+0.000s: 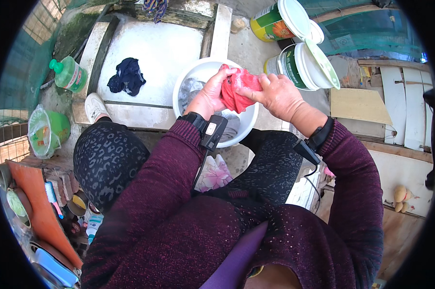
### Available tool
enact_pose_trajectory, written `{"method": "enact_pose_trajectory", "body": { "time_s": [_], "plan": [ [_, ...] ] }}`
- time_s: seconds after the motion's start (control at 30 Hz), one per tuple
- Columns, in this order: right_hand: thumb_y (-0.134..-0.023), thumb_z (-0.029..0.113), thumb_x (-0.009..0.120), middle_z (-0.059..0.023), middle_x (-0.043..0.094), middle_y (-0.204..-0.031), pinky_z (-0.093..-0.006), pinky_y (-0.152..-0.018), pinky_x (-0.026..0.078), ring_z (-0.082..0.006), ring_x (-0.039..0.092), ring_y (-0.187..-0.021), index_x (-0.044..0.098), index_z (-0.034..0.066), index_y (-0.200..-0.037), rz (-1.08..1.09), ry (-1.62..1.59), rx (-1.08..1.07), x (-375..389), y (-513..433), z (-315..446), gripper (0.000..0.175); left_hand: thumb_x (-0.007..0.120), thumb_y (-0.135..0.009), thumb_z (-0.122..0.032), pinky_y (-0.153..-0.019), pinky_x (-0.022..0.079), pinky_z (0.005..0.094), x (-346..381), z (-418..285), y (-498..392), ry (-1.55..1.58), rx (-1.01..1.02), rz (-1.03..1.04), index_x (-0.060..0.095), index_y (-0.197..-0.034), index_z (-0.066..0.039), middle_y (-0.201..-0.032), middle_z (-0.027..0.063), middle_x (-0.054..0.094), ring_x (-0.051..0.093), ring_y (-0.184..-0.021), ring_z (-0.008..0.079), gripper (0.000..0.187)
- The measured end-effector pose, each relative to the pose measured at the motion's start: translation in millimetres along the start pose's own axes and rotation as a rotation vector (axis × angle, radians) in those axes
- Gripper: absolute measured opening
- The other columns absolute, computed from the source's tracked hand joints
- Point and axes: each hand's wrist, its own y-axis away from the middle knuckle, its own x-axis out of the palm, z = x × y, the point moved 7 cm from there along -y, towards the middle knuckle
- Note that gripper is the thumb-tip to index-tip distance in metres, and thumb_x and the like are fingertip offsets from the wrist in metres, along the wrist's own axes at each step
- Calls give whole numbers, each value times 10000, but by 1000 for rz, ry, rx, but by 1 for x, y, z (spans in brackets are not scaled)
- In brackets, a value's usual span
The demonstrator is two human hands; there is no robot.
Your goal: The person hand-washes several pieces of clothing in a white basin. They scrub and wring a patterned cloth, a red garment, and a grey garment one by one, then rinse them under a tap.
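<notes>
A wet red cloth (241, 90) with white suds on it is bunched up between my two hands. My left hand (213, 92) grips its left side, and my right hand (279, 94) holds its right side with the fingers curled over it. Below the cloth stands a white plastic basin (178, 108), which holds grey cloth (230, 126) and some water. A dark navy cloth (126, 76) lies crumpled on the pale slab (159, 39) left of the basin.
A green pump bottle (71, 75) stands left of the slab, with a green bin (56, 127) nearer me. Lidded plastic buckets (296, 67) lie or lean at the upper right. A raised edge (141, 115) borders the slab. An orange board (40, 202) is at the lower left.
</notes>
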Motion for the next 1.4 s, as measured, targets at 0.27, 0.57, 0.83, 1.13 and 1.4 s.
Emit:
{"method": "enact_pose_trajectory", "body": {
  "time_s": [0.27, 0.57, 0.83, 1.13, 1.4],
  "plan": [
    [-859, 138, 548, -131, 554, -1039, -390, -766, 500, -281, 602, -906, 332, 424, -1429, 33, -35, 112, 15, 4, -7, 673, 627, -896, -301, -907, 517, 419, -11, 4, -14, -44, 136, -105, 565, -1193, -54, -1168, 128, 632, 633, -1039, 263, 391],
    [-910, 93, 604, -126, 637, -1093, -340, -864, 516, -210, 624, -995, 494, 35, -1304, -428, -2011, 1134, 99, 38, -29, 413, 658, -802, -92, -882, 528, 365, -23, -45, -1, -257, 403, -53, 600, -1174, -13, -1069, 114, 673, 658, -972, 233, 384],
    [-953, 323, 486, -181, 600, -1213, -578, -963, 441, -311, 572, -1128, 521, 61, -1267, -306, -3269, 1042, 106, 22, 57, 410, 655, -786, -3, -777, 559, 333, 22, -53, 7, -416, 398, 35, 623, -1130, 6, -994, 95, 687, 677, -877, 191, 346],
    [-852, 85, 630, -119, 646, -1085, -328, -872, 505, -196, 628, -960, 597, 7, -1076, -957, -2183, 1045, 87, 55, -34, 239, 662, -883, -222, -830, 549, 374, 26, -21, -6, -350, 313, -92, 617, -1141, -30, -1051, 101, 680, 668, -945, 212, 325],
    [-701, 12, 713, -85, 624, -975, -327, -831, 498, -238, 611, -943, 646, 80, -871, -736, -1224, 562, -8, 28, -27, 195, 593, -901, -249, -814, 562, 367, 6, -2, -13, -147, 133, -34, 619, -1115, -4, -1042, 133, 686, 681, -918, 234, 326]
  ]
}}
